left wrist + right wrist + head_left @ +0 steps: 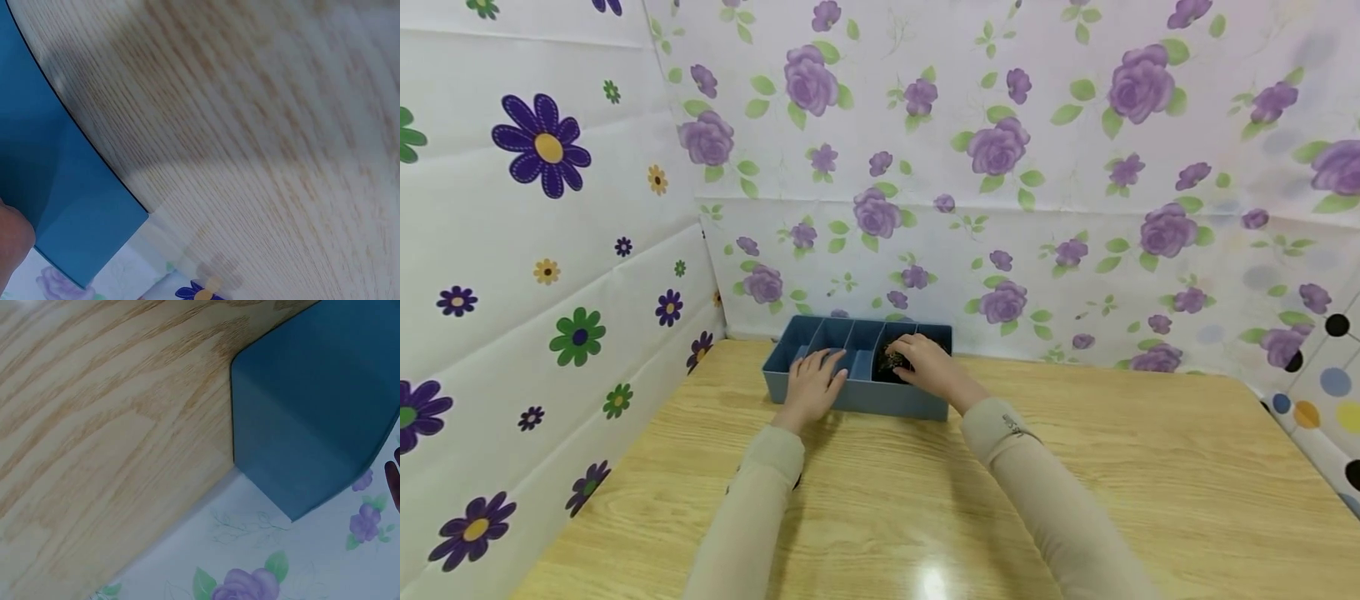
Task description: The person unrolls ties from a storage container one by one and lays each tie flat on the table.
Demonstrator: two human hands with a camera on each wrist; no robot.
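Note:
A blue divided box (891, 398) stands on the table against the patterned backdrop, with several compartments in a row. My left hand (812, 385) is at its front rim on the left, fingers spread over the compartments there. My right hand (927, 364) reaches over the right part, fingers bent down at a dark clump with yellowish specks (891, 364). Whether they grip the clump is too small to tell. Part of the left hand (14, 240) shows beside the blue wall in the left wrist view; the right wrist view catches fingertips (394, 481) beyond the box rim.
The light wood table (880, 500) extends in front of the box and to its right. A white sheet with purple roses (880, 208) hangs directly behind the box. Another sheet with daisies (550, 150) runs along the left side, and a dotted sheet (1335, 382) hangs at the right.

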